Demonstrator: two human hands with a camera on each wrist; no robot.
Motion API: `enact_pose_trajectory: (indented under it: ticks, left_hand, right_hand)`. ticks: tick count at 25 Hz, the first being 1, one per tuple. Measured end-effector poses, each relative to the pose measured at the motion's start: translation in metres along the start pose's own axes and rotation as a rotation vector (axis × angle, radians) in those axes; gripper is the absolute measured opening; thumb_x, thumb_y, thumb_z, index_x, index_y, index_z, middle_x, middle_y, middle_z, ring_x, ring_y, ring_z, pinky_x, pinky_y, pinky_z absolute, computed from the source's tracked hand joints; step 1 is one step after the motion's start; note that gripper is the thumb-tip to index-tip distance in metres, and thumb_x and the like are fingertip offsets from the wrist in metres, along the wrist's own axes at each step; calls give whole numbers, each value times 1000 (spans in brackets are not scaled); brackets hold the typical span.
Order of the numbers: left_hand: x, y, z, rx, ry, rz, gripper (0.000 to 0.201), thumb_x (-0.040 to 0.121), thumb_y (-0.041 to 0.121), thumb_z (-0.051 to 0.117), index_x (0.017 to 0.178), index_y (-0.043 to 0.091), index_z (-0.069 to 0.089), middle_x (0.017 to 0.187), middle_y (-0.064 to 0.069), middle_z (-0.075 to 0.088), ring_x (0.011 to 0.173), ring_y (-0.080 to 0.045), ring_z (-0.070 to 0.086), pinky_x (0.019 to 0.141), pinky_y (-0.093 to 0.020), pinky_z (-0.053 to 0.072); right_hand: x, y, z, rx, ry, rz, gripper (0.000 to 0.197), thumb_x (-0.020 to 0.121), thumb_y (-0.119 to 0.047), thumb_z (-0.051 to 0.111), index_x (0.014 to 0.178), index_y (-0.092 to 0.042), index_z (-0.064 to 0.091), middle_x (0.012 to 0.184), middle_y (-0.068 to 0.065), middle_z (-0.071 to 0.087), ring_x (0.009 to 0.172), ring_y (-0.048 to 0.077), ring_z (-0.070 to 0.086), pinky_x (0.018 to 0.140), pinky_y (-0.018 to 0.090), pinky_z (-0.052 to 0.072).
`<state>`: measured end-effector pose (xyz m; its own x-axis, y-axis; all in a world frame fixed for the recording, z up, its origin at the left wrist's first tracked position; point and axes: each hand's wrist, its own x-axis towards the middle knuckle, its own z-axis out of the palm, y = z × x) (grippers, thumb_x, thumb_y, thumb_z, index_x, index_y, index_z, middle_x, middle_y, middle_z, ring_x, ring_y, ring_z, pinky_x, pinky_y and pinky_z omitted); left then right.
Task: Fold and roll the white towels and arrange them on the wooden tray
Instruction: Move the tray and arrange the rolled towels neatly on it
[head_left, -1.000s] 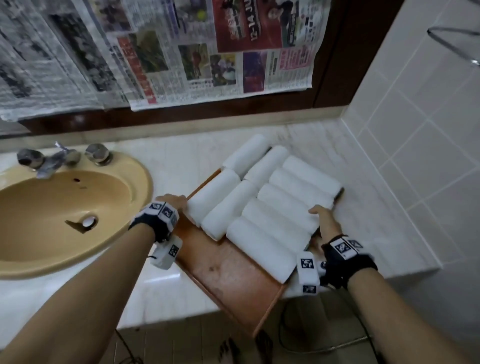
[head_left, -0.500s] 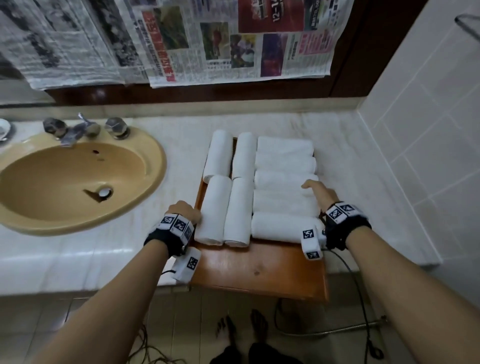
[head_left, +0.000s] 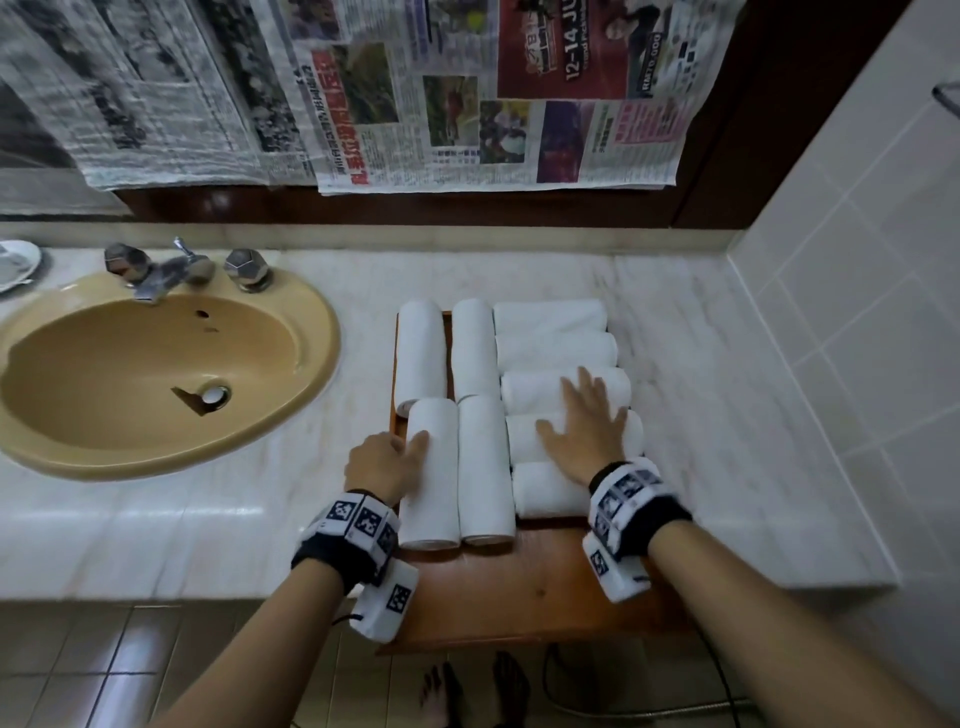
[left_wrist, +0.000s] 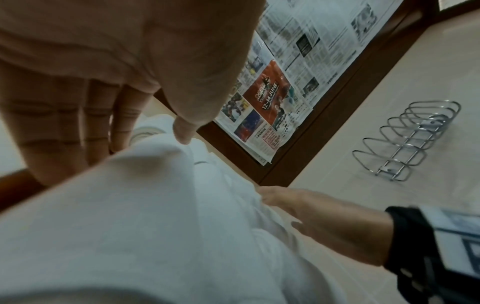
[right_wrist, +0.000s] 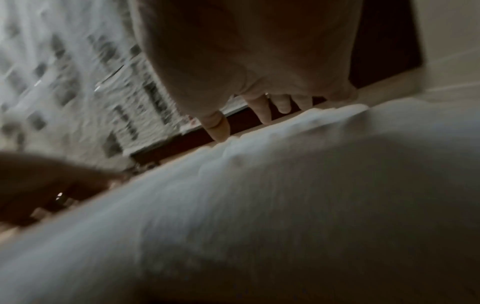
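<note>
A person stands at a pale marble counter (head_left: 701, 374) beside a tan oval sink (head_left: 130, 364). A wooden tray (head_left: 524, 592) lies on the counter, its near end jutting over the edge. On it sit nine rolled white towels (head_left: 472, 348): four run lengthwise in two columns on the left, five lie crosswise stacked front to back on the right.

The left hand (head_left: 382, 465) rests against the outer side of the near-left roll (head_left: 431, 478), thumb on top, fingers straight and close together down its flank, touching it but not clutching it. This looks like a nudge to keep the column straight and snug against its neighbour.

The right hand (head_left: 584, 431) lies flat across the crosswise rolls, fingers spread apart and straight, palm down. It seems to press them level and hold them from unrolling. The right wrist view is dark and blurred; it shows fingertips (right_wrist: 265, 115) meeting soft cloth.

The towels look thick and plush, soft cylinders with spiral ends, likely to spring loose if left unpressed. The tray is smooth, reddish-brown and glossy, with a low rim. Newspaper (head_left: 467, 88) hangs over dark wood behind. A chrome wire rack (left_wrist: 407, 142) is fixed to the tiled wall.

The arranging appears nearly finished; only tidying seems to remain.
</note>
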<state>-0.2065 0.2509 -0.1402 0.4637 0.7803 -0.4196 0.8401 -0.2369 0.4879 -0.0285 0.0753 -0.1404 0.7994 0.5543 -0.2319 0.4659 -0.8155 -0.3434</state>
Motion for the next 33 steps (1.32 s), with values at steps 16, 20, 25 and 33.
enact_pose_trajectory:
  ticks: [16,20,25,33]
  left_hand:
    - [-1,8,50,-220,-65,-102,67,91,56,50,130,1,47,131,-18,52,117,-35,51,99,-43,42]
    - [-5,18,49,-201,0,-149,66,98,50,42,135,-4,41,143,-22,35,132,-38,33,110,-45,27]
    - [-5,19,50,-165,-3,-148,64,100,48,36,132,-7,43,142,-24,37,129,-38,38,110,-44,30]
    - [-4,20,43,-148,-69,-148,65,99,50,38,131,-6,45,140,-22,39,123,-37,46,103,-40,38]
  right_hand:
    - [-16,-23,39,-254,-74,-454,64,97,-44,15,154,-22,-4,158,-11,-22,147,15,-18,110,67,-13]
    - [-13,-26,46,-347,-111,-528,67,93,-47,1,154,-22,-7,158,-11,-21,146,9,-18,110,66,-14]
    - [-15,-26,50,-359,-94,-511,63,98,-44,9,154,-23,-9,158,-11,-22,146,12,-20,111,66,-11]
    - [-19,-30,42,-365,-148,-507,63,98,-44,9,154,-21,-8,160,-9,-20,146,12,-22,109,67,-13]
